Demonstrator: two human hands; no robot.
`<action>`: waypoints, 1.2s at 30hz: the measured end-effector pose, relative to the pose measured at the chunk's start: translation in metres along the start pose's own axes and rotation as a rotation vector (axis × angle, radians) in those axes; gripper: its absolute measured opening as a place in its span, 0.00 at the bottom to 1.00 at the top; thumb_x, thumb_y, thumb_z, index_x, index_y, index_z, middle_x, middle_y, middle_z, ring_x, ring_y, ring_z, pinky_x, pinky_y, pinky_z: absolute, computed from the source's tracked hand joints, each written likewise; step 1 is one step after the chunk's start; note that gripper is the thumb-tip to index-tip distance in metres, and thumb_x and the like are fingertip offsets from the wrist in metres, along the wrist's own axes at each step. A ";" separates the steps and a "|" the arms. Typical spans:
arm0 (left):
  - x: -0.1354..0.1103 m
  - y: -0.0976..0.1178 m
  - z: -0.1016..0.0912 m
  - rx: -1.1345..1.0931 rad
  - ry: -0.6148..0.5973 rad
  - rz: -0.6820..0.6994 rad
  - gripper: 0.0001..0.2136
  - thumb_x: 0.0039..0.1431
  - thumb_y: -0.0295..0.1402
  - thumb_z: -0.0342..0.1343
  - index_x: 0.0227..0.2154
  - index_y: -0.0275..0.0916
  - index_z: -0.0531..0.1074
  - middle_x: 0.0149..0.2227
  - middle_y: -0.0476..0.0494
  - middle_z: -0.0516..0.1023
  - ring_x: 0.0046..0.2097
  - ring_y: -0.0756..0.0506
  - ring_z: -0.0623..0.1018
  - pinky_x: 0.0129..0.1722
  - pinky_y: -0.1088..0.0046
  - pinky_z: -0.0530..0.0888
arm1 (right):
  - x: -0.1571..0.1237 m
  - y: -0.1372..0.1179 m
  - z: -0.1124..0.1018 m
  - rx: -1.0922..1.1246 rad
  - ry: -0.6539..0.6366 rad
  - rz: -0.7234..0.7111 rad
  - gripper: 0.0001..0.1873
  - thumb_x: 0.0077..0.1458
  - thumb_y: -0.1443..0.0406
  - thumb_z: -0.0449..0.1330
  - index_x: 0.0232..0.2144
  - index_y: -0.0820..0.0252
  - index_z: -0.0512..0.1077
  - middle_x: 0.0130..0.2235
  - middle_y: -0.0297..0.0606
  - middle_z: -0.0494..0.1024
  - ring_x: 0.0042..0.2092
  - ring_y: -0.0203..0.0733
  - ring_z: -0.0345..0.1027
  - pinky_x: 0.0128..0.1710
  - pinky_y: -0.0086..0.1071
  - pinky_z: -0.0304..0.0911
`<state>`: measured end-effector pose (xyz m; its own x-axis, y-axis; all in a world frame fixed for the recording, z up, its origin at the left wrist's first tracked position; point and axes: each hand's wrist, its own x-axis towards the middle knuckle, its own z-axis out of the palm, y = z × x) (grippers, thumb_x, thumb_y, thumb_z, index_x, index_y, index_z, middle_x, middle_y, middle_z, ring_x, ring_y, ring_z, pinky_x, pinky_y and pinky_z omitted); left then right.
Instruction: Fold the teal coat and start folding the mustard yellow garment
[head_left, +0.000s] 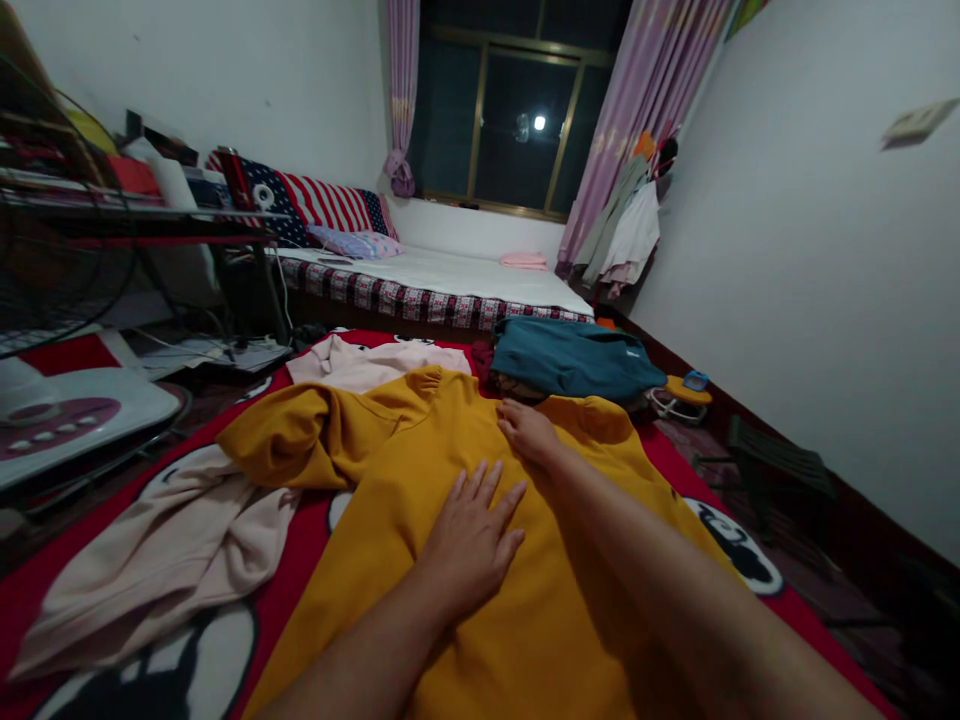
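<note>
A mustard-yellow long-sleeved top (405, 480) lies spread out before me, its neckline pointing away and its left sleeve bunched to the side. My left hand (472, 540) rests flat on the middle of the top with its fingers spread. Farther up, my right hand (527, 430) touches the fabric close to the neckline, its fingers reaching to the collar edge; whether they pinch the cloth is hard to see. Pale pink garments (172, 560) lie to the left and behind the top. Just beyond the collar sits a folded teal garment (574, 355) on a pile.
Beneath the clothes is a red blanket (315, 540) with black-and-white patterns. A fan (60, 200) and a cluttered desk (202, 235) stand on the left. A bed (450, 270) lies under the window. On the right are a dark folding stool (780, 455) and slippers (686, 390).
</note>
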<state>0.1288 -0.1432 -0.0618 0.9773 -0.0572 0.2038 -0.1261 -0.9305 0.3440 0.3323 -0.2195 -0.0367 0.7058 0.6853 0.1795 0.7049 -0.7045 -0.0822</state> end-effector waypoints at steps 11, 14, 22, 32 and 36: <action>0.001 0.001 0.002 0.050 0.007 -0.005 0.26 0.65 0.45 0.42 0.64 0.47 0.56 0.68 0.40 0.51 0.68 0.38 0.49 0.65 0.52 0.47 | -0.078 -0.010 -0.019 -0.021 0.005 -0.122 0.23 0.65 0.60 0.44 0.60 0.54 0.61 0.63 0.39 0.61 0.63 0.44 0.53 0.63 0.46 0.44; 0.002 0.000 0.001 0.059 -0.002 -0.002 0.26 0.65 0.45 0.42 0.64 0.48 0.55 0.68 0.42 0.50 0.68 0.38 0.49 0.65 0.52 0.47 | -0.122 0.028 -0.025 -0.106 -0.048 0.009 0.26 0.64 0.56 0.46 0.62 0.54 0.58 0.65 0.42 0.57 0.65 0.49 0.50 0.61 0.50 0.46; 0.004 -0.005 0.007 0.112 -0.012 0.020 0.26 0.65 0.46 0.40 0.64 0.47 0.55 0.68 0.42 0.48 0.68 0.37 0.50 0.64 0.52 0.47 | -0.210 0.101 -0.081 -0.201 -0.033 0.408 0.17 0.58 0.63 0.54 0.47 0.61 0.74 0.49 0.47 0.77 0.51 0.50 0.70 0.50 0.39 0.63; -0.011 0.006 -0.020 0.095 -0.267 -0.027 0.32 0.61 0.49 0.46 0.66 0.44 0.50 0.69 0.35 0.41 0.68 0.32 0.42 0.62 0.43 0.44 | -0.264 0.014 -0.049 0.123 0.022 -0.153 0.23 0.61 0.61 0.52 0.57 0.58 0.66 0.63 0.45 0.61 0.61 0.48 0.59 0.58 0.42 0.59; -0.054 -0.013 -0.062 -0.068 -0.495 0.115 0.31 0.56 0.45 0.55 0.62 0.46 0.58 0.68 0.38 0.43 0.68 0.34 0.44 0.63 0.51 0.50 | -0.272 0.011 -0.035 0.037 -0.031 -0.144 0.25 0.62 0.59 0.50 0.59 0.57 0.64 0.64 0.45 0.60 0.64 0.51 0.53 0.61 0.48 0.54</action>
<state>0.0674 -0.1057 -0.0206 0.9178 -0.3373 -0.2094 -0.2318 -0.8835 0.4070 0.1457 -0.4198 -0.0517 0.5987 0.7845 0.1616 0.8006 -0.5918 -0.0937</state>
